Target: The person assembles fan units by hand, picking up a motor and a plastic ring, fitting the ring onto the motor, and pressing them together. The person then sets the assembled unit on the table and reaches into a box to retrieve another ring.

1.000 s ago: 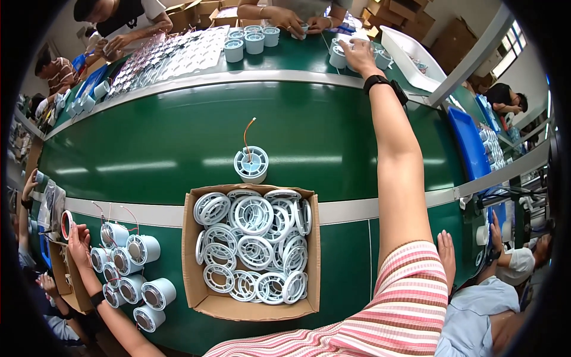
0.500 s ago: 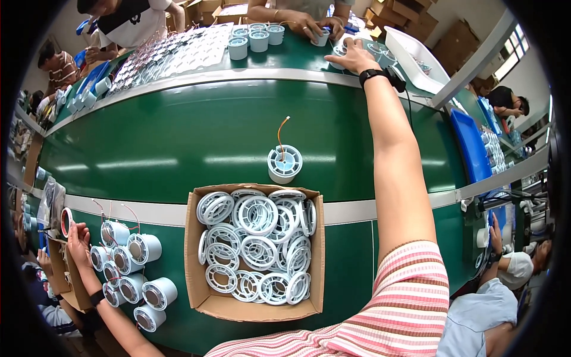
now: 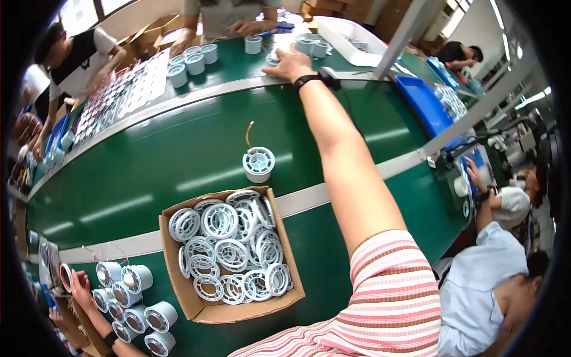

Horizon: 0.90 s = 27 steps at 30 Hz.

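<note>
My left hand (image 3: pixel 82 290) is at the far left, its fingers closed against a round white part with a red inner face (image 3: pixel 65 277). Beside that hand stands a cluster of light-blue cylindrical housings (image 3: pixel 135 278) with metal discs and thin wires. My right arm stretches across the table, and my right hand (image 3: pixel 292 64) is at the far side with thumb and fingers apart around a light-blue round part (image 3: pixel 273 58), partly hidden by the hand. A single light-blue housing (image 3: pixel 259 165) with an orange wire standing up from it sits on the green surface.
An open cardboard box (image 3: pixel 233 315) of light-blue slotted rings is in front of me. Across the table, a co-worker's hand (image 3: pixel 245 28) is near more housings (image 3: pixel 194 62). A white tray (image 3: pixel 345 43) and a blue tray (image 3: pixel 423 106) lie at right. Metal posts (image 3: pixel 402 38) rise there.
The view has turned, so the scene sits tilted and further left. My right hand stays by the far part. The co-worker's hands have moved apart, leaving a housing standing on the table.
</note>
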Available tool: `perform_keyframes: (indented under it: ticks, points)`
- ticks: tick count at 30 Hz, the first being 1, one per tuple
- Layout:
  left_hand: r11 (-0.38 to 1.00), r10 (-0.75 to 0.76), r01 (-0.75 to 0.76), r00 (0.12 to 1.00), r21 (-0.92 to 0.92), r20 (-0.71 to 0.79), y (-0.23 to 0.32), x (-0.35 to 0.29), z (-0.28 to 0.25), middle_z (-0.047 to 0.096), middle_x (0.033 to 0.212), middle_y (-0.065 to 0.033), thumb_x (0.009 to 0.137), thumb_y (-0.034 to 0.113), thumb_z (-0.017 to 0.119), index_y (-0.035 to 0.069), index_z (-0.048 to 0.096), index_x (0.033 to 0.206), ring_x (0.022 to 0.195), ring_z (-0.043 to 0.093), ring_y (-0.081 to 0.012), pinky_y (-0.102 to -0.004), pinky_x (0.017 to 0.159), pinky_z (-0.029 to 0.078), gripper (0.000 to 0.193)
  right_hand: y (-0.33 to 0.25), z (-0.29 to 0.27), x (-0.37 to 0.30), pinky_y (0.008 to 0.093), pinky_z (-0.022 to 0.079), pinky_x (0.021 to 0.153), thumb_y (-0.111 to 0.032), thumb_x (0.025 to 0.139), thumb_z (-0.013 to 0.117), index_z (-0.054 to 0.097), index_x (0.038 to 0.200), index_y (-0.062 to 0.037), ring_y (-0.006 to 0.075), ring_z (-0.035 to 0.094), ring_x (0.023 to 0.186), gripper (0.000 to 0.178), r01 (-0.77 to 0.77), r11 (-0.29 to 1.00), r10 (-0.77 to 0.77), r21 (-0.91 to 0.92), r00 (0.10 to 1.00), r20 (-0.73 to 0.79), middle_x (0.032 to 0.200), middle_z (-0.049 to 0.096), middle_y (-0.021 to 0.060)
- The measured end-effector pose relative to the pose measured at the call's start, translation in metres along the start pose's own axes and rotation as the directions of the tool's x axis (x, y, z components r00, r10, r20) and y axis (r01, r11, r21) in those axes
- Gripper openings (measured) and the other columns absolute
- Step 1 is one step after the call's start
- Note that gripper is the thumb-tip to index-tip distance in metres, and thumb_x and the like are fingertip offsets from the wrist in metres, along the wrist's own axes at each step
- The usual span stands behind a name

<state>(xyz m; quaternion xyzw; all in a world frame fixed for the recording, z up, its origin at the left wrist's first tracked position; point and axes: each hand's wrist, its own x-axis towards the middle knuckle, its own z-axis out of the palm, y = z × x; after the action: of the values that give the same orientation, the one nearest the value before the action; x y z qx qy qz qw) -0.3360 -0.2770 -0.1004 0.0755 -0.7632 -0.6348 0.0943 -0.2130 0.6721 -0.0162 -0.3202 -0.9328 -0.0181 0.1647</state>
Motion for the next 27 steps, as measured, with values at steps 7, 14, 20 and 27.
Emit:
perform_keyframes:
  ticks: [7,14,20,27]
  points:
    - [0.977,-0.186,0.145,0.936,0.154,0.298,0.002,0.048,0.027,0.06,0.072,0.0027,0.102,0.041,0.063,0.013,0.059,0.08,0.065,0.057,-0.0092,-0.0247,0.053,0.045,0.036,0.034,-0.028,-0.071,0.0441,0.056,0.095,-0.074,0.071,0.075,0.068,0.127,-0.0219,0.037,0.068,0.114,0.077,-0.024,0.999,0.025,-0.033,0.999,0.026,0.138,0.053,0.0242]
    - [0.537,0.364,-0.486,0.871,0.69,0.33,-0.012,0.034,0.087,0.055,0.066,-0.0082,0.101,0.037,0.063,0.003,0.053,0.077,0.062,0.052,-0.02,-0.0387,0.058,0.043,0.043,0.051,-0.08,-0.169,0.045,0.056,0.095,-0.074,0.074,0.074,0.067,0.131,-0.0187,0.0371,0.068,0.113,0.08,-0.041,0.999,0.041,-0.021,0.999,0.025,0.137,0.053,0.0224]
    - [0.585,0.425,-0.567,0.824,0.581,0.375,0.019,-0.008,0.082,0.054,0.068,-0.0136,0.101,0.031,0.064,-0.003,0.052,0.077,0.063,0.05,-0.0232,-0.0412,0.064,0.045,0.043,-0.005,-0.156,-0.259,0.0408,0.055,0.096,-0.068,0.078,0.077,0.065,0.131,-0.011,0.0308,0.068,0.109,0.078,0.129,0.971,-0.105,0.203,0.986,-0.127,0.131,0.055,0.0163]
    - [0.583,0.345,-0.504,0.864,0.637,0.368,0.043,-0.018,0.11,0.071,0.083,-0.0207,0.095,0.04,0.067,-0.001,0.071,0.091,0.076,0.07,-0.0328,-0.0417,0.074,0.054,0.042,-0.095,-0.257,-0.393,0.0377,0.053,0.094,-0.031,0.077,0.09,0.061,0.131,-0.0081,0.0291,0.057,0.124,0.064,0.522,0.71,-0.438,0.473,0.853,-0.285,0.141,0.049,0.0175]
